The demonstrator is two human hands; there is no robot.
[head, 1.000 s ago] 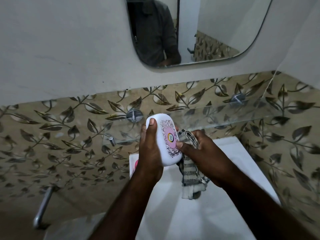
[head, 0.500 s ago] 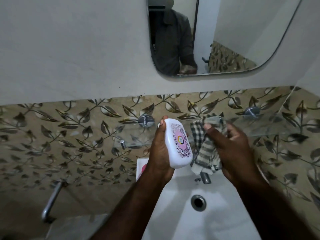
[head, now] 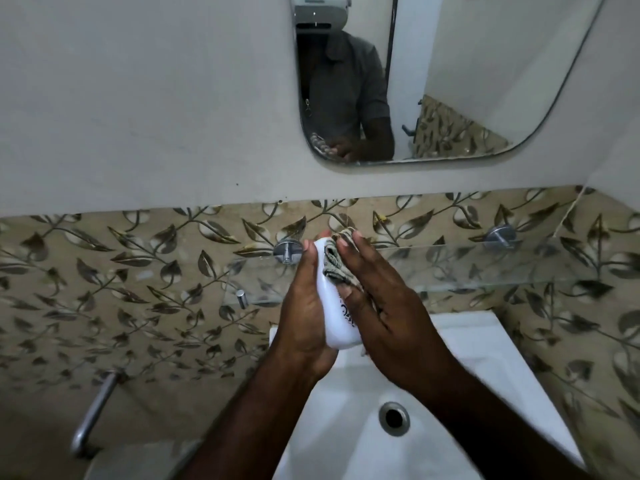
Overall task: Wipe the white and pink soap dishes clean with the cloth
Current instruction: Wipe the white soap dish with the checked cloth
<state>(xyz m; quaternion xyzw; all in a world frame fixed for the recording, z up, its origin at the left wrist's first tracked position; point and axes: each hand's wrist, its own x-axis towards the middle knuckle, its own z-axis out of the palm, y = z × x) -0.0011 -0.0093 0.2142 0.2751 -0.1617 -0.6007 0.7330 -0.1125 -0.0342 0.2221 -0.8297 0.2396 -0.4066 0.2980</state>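
Cut off at the lower edge: both forearms, reaching up over a white sink (head: 502, 358), itself cropped at the bottom. Dark drain (head: 393, 418) showing between the arms. At far left, a metal bar (head: 93, 417), blurred, its lower end lost in shadow.

Held upright above the sink's back edge, between the two hands: the white soap dish (head: 334, 327). Only its pale side and a strip of black print visible, the rest covered.

Left hand (head: 304, 317) seen from the back, wrapped round the dish's left side, thumb along the top corner, one fingertip peeping over the far end. Other fingers hidden behind the dish.

Right hand (head: 384, 317) laid flat against the dish's face, fingers straight and pointing up, pressing the cloth (head: 337, 265) onto it. Thumb lower down, on the printed face. Cloth bunched, mostly buried under the palm, a scrap poking out below the hand.

Behind the left wrist, a pale corner (head: 273, 336); too little showing to tell what.

Further back, a glass shelf (head: 485, 268) on round metal mounts against leaf-patterned tiles (head: 138, 271), hard to trace through the glare.

Farthest, a mirror (head: 485, 81), cropped at the top. In it, a grey-shirted torso and hands, small and dim.
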